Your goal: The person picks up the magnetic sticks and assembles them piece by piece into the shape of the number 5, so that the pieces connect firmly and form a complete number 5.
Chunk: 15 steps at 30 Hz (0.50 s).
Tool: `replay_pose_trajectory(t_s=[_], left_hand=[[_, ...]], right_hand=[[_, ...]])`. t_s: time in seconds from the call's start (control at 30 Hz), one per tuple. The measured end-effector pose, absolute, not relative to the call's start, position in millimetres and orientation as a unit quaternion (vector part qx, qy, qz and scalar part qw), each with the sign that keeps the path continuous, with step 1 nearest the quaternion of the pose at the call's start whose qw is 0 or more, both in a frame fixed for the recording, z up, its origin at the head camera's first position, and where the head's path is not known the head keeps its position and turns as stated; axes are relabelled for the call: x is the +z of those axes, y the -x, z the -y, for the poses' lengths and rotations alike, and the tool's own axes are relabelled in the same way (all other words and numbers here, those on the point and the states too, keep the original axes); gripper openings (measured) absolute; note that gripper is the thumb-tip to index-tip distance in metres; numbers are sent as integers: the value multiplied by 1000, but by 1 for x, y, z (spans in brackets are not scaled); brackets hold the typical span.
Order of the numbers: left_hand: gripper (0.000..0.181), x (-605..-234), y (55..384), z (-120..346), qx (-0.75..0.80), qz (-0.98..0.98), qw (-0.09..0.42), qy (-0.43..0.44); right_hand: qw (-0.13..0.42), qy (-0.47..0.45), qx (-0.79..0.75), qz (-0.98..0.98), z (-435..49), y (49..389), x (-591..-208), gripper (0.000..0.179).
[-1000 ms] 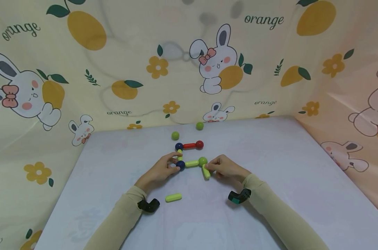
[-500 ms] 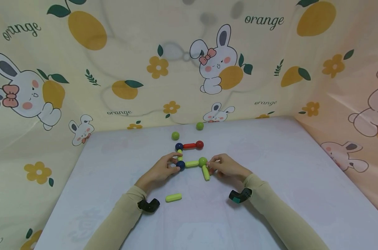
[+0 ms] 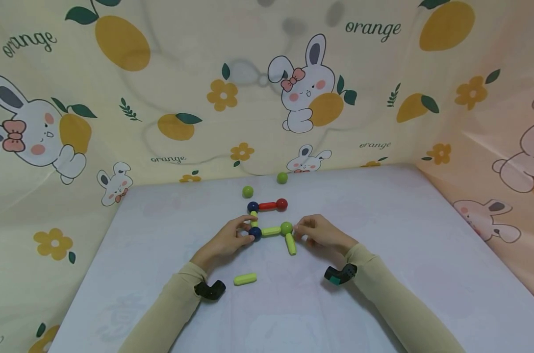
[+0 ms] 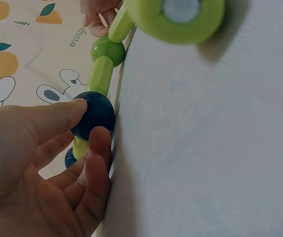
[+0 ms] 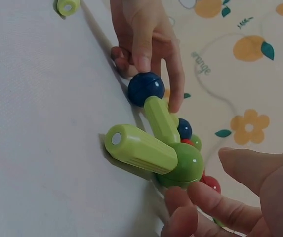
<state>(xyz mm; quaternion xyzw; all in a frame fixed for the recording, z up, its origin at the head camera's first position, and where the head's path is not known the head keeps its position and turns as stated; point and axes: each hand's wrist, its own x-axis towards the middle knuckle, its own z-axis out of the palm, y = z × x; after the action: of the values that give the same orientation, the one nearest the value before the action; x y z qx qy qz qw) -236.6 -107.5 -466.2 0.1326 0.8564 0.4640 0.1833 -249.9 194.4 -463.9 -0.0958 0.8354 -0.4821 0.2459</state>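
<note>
Balls and rods are joined into a zigzag chain of ball-and-rod toy pieces. My left hand (image 3: 224,239) pinches the near blue ball (image 4: 99,116) between thumb and fingers. A yellow-green rod (image 3: 271,231) runs from it to a green ball (image 3: 286,228), and another yellow-green rod (image 5: 141,148) extends from that ball toward me. My right hand (image 3: 323,232) is just right of the green ball, thumb apart from the fingers, with nothing between them; its fingertips (image 5: 200,195) are right at the ball. Behind my left fingers, a partly hidden rod leads to the far blue ball (image 3: 253,207).
A red rod (image 3: 267,206) and red ball (image 3: 282,204) continue the chain at the back. Two loose green balls, one left (image 3: 247,191) and one right (image 3: 282,178), lie farther off. One loose yellow-green rod (image 3: 245,279) lies nearer me. A printed cloth (image 3: 187,88) rises behind the table.
My right hand has let go of the rod below the green ball and moved slightly up and right. That rod now points more directly toward me. My left hand stays on the blue ball.
</note>
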Motion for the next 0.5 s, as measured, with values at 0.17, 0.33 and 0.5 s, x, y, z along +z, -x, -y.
replay_pose_trajectory(t_s=[0.17, 0.33, 0.5], left_hand=[[51, -467, 237, 108, 462, -858, 182, -134], [51, -467, 237, 108, 462, -856, 183, -139], [52, -467, 237, 108, 460, -857, 184, -139]], right_hand=[[222, 104, -494, -834, -194, 252, -463, 31], [203, 149, -502, -828, -190, 256, -466, 35], [212, 177, -496, -823, -187, 261, -472, 38]])
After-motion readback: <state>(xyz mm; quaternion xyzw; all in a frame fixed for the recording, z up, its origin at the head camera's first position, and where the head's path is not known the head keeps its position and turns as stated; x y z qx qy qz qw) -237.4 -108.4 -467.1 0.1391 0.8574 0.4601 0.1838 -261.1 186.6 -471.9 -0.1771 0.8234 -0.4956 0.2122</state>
